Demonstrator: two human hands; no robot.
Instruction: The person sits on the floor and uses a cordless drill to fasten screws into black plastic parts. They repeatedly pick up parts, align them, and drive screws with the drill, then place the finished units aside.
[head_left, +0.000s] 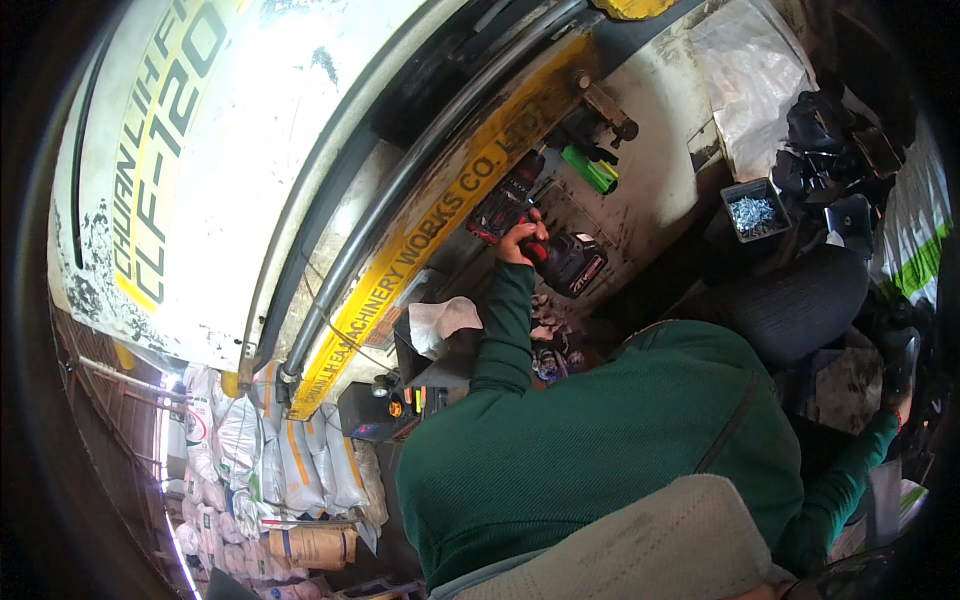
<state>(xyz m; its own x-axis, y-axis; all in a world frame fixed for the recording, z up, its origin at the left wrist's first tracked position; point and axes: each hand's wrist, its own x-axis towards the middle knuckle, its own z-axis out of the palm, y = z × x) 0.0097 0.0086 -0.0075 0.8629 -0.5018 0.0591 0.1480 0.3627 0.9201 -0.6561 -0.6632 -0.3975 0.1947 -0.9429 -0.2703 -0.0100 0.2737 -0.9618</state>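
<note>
My left hand [522, 240] is wrapped around the red and black handle of a cordless drill [497, 212]. Its chuck end points up toward the yellow beam, and its thick black battery [573, 265] sits on the other side of my hand. Close beyond the drill is a bright green plastic piece [588, 168]. My right arm, in a green sleeve, reaches to the far right. There my right hand [903, 398] is in shadow near the picture's rim, beside a greyish piece [908, 350]. Its fingers are too dark and hidden to make out.
A yellow beam [440, 230] of a large white machine [200, 180] runs along the left. A black bin of screws [755, 216] stands at right, near black plastic parts [820, 122]. An open box with white cloth [440, 325] lies left of my arm; stacked sacks [300, 465] stand lower left.
</note>
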